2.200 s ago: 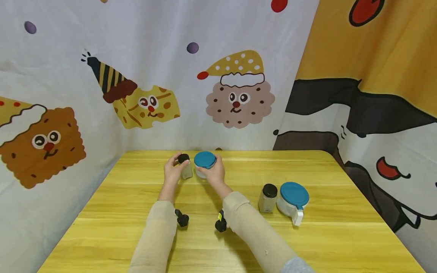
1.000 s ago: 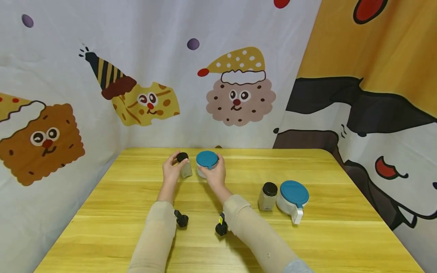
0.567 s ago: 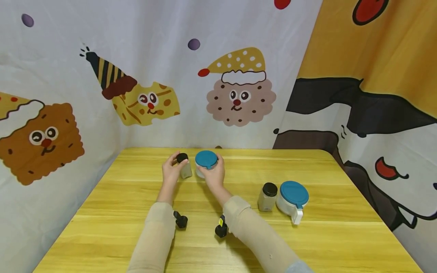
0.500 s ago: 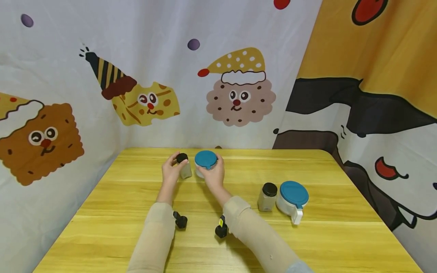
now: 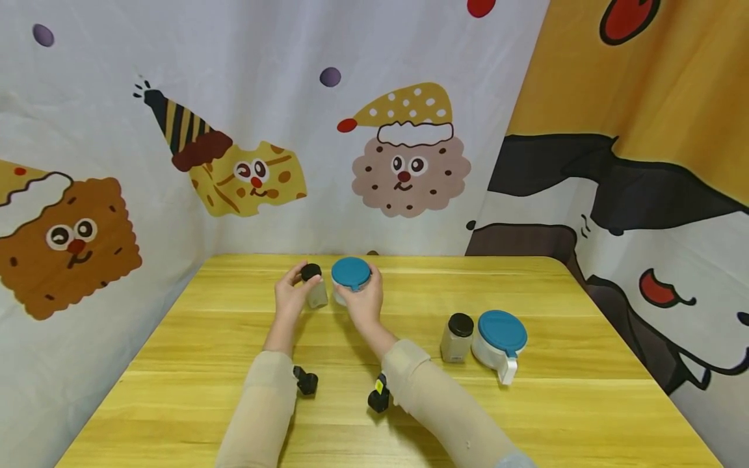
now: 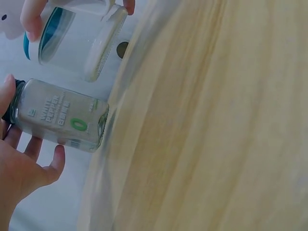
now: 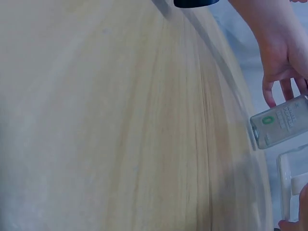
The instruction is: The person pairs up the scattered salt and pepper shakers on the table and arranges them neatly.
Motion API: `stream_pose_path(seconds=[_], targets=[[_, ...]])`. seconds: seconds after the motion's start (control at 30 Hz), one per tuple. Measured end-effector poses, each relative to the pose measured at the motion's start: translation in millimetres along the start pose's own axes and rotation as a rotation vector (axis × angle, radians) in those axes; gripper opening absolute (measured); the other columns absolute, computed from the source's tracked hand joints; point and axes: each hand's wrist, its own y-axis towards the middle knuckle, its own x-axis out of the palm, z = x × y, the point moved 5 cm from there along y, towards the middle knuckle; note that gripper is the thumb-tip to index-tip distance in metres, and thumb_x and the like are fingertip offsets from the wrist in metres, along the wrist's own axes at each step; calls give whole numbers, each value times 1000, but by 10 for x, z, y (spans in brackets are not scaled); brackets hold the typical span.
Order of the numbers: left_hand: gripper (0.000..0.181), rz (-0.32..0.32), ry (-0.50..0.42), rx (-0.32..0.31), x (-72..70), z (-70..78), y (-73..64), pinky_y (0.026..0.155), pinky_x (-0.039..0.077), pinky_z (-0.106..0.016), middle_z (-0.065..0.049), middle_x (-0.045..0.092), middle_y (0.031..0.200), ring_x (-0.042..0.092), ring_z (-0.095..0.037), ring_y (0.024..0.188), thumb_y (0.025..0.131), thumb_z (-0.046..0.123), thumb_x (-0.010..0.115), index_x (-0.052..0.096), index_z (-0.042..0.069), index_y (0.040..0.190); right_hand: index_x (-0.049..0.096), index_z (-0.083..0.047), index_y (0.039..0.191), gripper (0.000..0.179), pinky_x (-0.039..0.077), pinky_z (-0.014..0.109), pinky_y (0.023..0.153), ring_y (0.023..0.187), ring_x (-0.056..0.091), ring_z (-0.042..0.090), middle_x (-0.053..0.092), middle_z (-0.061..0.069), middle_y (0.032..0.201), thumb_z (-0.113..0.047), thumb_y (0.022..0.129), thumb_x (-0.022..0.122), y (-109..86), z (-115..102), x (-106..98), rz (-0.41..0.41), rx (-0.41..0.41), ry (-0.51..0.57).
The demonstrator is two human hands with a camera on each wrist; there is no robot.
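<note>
My left hand (image 5: 289,301) grips a pepper jar (image 5: 317,297) by its black cap, at the far side of the table. The left wrist view shows the clear glass pepper jar (image 6: 60,115) with raised "WHITE PEPPER" lettering and a green ring mark. Just right of it, my right hand (image 5: 366,301) holds a clear jar with a blue lid (image 5: 350,270), thumb at the near side and fingers round the right. A white handle (image 7: 299,184) on that jar shows in the right wrist view. Both jars stand upright, side by side with a narrow gap between them.
On the right of the wooden table (image 5: 562,416) stand another black-capped jar (image 5: 456,343) and a blue-lidded jar (image 5: 502,331), whose white handle points toward me. Black devices (image 5: 306,381) sit at both wrists. A cartoon-print curtain (image 5: 281,234) hangs behind the table's far edge.
Both hands keep their hold. The blue-lidded jar in my right hand shifted slightly right, then back left toward the pepper jar. The pair on the right has stayed put.
</note>
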Motion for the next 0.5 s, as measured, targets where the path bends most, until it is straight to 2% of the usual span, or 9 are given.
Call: stream_pose_path(seconds=[0.23,0.5], targets=[[53,-48,-12,-19,7,23,-18,96,40,-44,-15,55,131,47,-28,117,83,16,77,59,9,132,39,-6,140,84,38,49,100,122,47,29,48,12,134,-15,71,85,-21,-51,-43,9,1,18],[54,-68,-24,-17,-8,71,-50,97,37,-41,-18,57,127,47,-27,117,82,15,78,59,8,132,40,-6,138,83,37,49,100,122,47,28,48,11,133,-18,71,86,-59,-112,-94,22,-10,33]])
